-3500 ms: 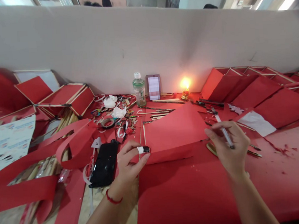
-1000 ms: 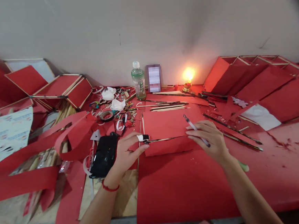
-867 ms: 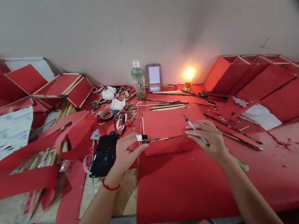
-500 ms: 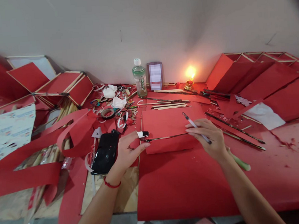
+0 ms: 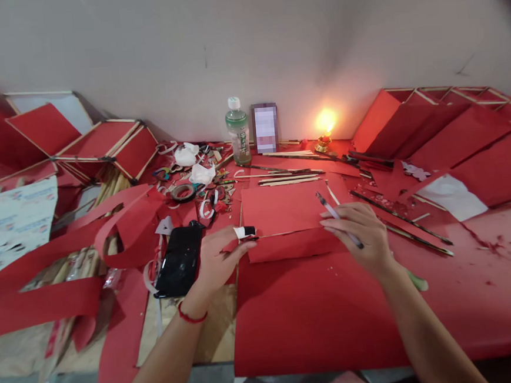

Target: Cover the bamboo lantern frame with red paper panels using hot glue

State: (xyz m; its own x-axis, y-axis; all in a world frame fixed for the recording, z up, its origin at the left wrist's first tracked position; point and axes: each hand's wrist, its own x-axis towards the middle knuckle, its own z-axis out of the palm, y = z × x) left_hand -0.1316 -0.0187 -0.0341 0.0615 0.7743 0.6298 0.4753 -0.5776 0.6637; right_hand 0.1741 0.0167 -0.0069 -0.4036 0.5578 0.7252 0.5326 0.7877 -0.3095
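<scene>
My left hand (image 5: 223,254) is closed, finger and thumb pinching the dark left end of a thin wooden stick (image 5: 285,233). One of its fingers wears a black and white wrap (image 5: 244,232). A pen (image 5: 338,217) lies slantwise in my right hand (image 5: 361,233), its tip pointing up and left. The right fingertips also meet the stick's other end; how firmly they grip it is hidden. Under the stick lies a folded red sheet (image 5: 283,207), on top of a larger red sheet (image 5: 309,317).
A black phone (image 5: 180,261) lies left of my left hand. Behind stand a bottle (image 5: 237,137), an upright phone (image 5: 265,129) and a burning lamp (image 5: 323,143). Red framed panels (image 5: 105,143) lean at left, more red panels (image 5: 459,140) at right. Loose sticks (image 5: 290,180) lie beyond the sheet.
My right hand has shifted slightly right with the pen. The stick now shows a paler side. A short pale strip is now visible just beyond the pen.
</scene>
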